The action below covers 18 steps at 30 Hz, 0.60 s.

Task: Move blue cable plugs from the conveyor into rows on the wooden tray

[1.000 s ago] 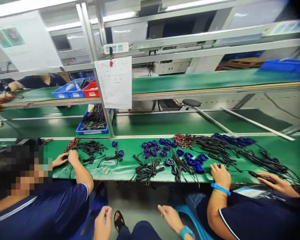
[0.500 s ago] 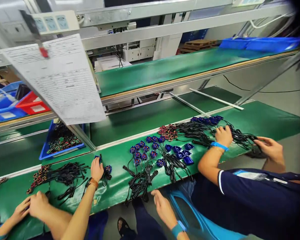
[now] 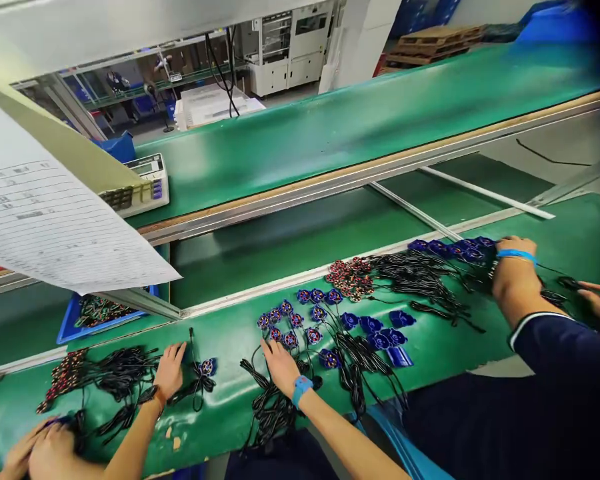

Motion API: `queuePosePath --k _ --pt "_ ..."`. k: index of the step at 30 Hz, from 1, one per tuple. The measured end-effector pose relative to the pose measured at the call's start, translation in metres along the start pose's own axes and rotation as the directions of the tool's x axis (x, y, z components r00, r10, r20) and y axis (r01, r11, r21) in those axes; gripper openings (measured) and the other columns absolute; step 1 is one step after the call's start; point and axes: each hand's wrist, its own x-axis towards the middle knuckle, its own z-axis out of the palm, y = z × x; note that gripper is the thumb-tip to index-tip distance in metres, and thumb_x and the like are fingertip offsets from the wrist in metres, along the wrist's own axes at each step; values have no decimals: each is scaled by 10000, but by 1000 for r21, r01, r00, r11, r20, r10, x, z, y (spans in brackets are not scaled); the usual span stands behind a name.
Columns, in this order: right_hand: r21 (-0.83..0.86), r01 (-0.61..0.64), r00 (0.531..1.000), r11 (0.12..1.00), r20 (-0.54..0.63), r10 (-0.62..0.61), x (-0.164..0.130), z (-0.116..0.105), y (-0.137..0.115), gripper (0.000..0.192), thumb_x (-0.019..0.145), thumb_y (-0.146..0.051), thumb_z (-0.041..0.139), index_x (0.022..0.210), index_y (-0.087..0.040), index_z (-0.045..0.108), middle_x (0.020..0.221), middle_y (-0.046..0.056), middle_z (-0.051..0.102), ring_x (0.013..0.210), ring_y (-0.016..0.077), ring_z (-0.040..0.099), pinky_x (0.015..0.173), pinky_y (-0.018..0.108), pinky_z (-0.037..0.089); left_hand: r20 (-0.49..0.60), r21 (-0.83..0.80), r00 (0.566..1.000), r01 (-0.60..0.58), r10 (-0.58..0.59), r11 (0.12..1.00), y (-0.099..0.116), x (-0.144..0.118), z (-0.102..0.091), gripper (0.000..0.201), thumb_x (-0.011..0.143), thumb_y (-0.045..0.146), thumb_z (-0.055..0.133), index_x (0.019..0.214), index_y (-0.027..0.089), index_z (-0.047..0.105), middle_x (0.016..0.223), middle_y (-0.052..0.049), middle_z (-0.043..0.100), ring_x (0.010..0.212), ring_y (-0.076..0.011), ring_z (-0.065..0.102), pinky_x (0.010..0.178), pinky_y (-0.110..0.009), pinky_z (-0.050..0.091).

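Blue round parts [image 3: 300,320] with black wires [image 3: 275,400] lie in a bunch near the front edge of the green belt [image 3: 430,347]. Our right hand [image 3: 280,363] lies flat and open on the wires, fingers spread, holding nothing. Our left hand [image 3: 170,370] rests open near the front edge too, fingers on a wire beside one blue part [image 3: 207,367]; it may be pinching the wire, but we cannot tell.

The wires are all tangled. If we pull one, others could come along and drag parts off the front edge. Our sleeve-free arm could also bump the neat rows out of place.

The parts look small, shiny, blue with red middles.
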Motion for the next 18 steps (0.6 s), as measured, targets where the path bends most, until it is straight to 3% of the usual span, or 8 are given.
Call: queuePosePath --k 4,7,10,13,15,18 --pt "63 -42 999 997 -26 44 22 2 -13 880 713 71 415 1557 -118 255 1252 158 552 1120 278 519 957 382 494 -11 -15 983 -184 184 983 -14 -17 21 680 871 164 456 1532 137 300 1339 -164 536 1270 -303 471 1090 -477 421" --pt "150 -81 995 985 -46 89 35 -6 -19 887 708 -12 485 1557 -72 232 1254 168 536 1113 294 495 987 396 464 -43 -38 970 -239 238 970 -13 -22 37 649 941 297 467 1549 199 263 1346 -156 545 1221 -290 531 1024 -454 476" --pt "232 -120 983 965 -109 148 43 -16 -21 846 723 -97 523 1531 -46 277 1230 172 536 1102 297 471 993 396 434 -97 -11 963 -255 253 967 -8 -21 46 509 956 319 465 1456 222 436 1324 -139 571 1175 -280 567 972 -435 500" --pt "222 -193 949 956 -206 239 52 -20 -18 628 821 -134 476 1445 -89 428 1213 166 550 1086 297 456 963 413 409 -103 2 948 -302 301 953 -4 -16 47 339 963 325 466 1253 224 608 1213 -114 625 1081 -256 604 906 -404 514" --pt "176 -248 922 953 -261 288 61 -21 -15 490 896 -189 441 1374 -98 501 1262 180 536 1125 318 434 957 437 389 -101 21 943 -318 318 948 -3 -14 44 294 968 312 457 1176 216 640 1161 -112 638 1040 -252 606 874 -396 512" --pt "120 -337 889 934 -286 358 78 -18 -12 502 942 -313 457 1382 -72 488 1354 222 479 1204 359 394 971 468 368 -84 49 935 -342 345 938 -1 -13 39 300 972 315 453 1194 223 632 1187 -117 626 1030 -258 593 864 -400 500"
